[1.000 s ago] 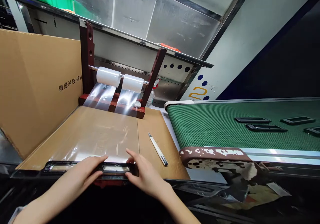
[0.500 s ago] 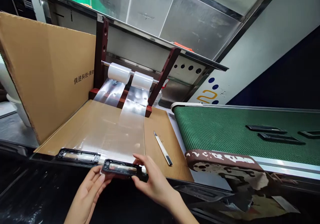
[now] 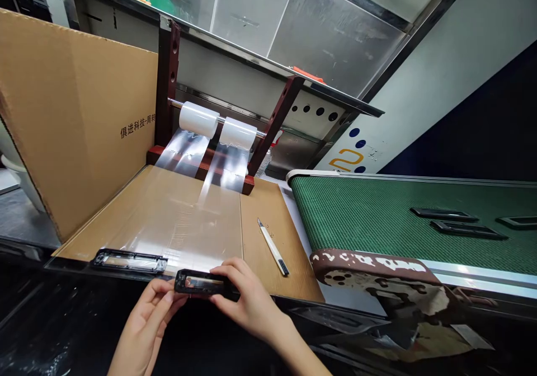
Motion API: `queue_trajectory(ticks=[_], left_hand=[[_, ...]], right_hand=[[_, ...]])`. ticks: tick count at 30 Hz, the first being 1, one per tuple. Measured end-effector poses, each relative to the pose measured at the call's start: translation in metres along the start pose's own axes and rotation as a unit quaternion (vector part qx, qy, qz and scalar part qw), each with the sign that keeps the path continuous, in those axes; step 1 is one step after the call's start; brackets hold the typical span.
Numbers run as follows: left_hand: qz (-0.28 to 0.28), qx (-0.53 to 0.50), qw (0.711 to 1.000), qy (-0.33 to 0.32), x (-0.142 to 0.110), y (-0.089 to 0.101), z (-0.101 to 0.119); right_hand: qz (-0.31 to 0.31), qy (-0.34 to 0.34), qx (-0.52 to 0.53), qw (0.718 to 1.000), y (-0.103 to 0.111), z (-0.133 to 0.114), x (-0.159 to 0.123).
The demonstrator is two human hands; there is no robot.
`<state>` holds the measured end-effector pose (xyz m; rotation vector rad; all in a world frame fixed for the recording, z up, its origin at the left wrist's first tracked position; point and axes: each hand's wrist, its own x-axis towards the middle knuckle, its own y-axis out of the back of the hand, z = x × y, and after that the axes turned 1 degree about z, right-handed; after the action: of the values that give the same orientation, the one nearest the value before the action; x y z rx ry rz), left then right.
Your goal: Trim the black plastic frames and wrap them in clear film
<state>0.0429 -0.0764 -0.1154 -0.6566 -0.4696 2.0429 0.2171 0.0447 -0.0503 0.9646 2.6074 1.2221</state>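
Both my hands hold a black rectangular frame part just off the near edge of the cardboard work surface. My left hand pinches its left end from below. My right hand wraps fingers over its right end. Clear film runs from two white rolls on a dark red stand down to the part. A second black frame part lies on the film's near edge, to the left of my hands.
A white utility knife lies on the cardboard right of the film. A tall cardboard wall stands at left. A green conveyor belt at right carries several black frame parts. Its worn end roller sits close.
The frame part in my hands has lifted off the cardboard edge toward me, pulling film with it. My left hand moved from the left part to this one.
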Motion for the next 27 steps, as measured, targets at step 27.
queue_trajectory(ticks=[27], left_hand=[[0.023,-0.038,0.999,-0.007,-0.009,-0.01,0.011]], right_hand=[[-0.007,0.035,-0.059,0.998,0.015,-0.02,0.006]])
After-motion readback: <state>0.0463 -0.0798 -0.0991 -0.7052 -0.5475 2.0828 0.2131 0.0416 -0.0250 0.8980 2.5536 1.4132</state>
